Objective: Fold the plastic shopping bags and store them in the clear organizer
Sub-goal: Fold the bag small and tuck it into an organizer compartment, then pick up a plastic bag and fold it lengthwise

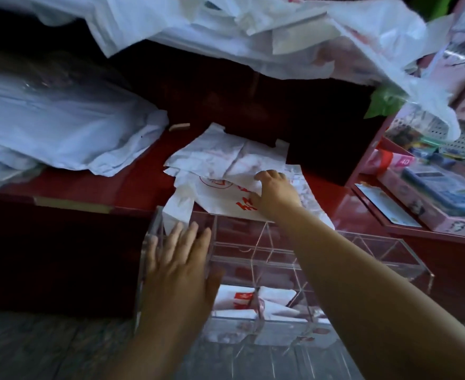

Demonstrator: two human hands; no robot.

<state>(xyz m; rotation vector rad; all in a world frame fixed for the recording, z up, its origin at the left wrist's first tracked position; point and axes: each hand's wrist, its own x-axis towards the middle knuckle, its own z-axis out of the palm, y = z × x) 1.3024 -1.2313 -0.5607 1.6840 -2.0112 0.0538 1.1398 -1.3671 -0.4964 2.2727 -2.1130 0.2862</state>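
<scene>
A clear organizer (368, 250) with dividers stands in front of me at the edge of a red counter (132, 185). Folded white bags with red print (242, 297) lie in its near compartment. My left hand (179, 259) rests flat, fingers spread, on the organizer's left side. Beyond the organizer a small heap of white plastic bags with red print (225, 165) lies on the counter. My right hand (275, 193) reaches over the organizer, and its fingers curl round the top bag of that heap.
A big pile of white bags (61, 119) fills the counter's left. More white bags (253, 31) hang along the top. At the right, a pink box (428, 204) holds a calculator (450, 187), beside a shelf of small goods.
</scene>
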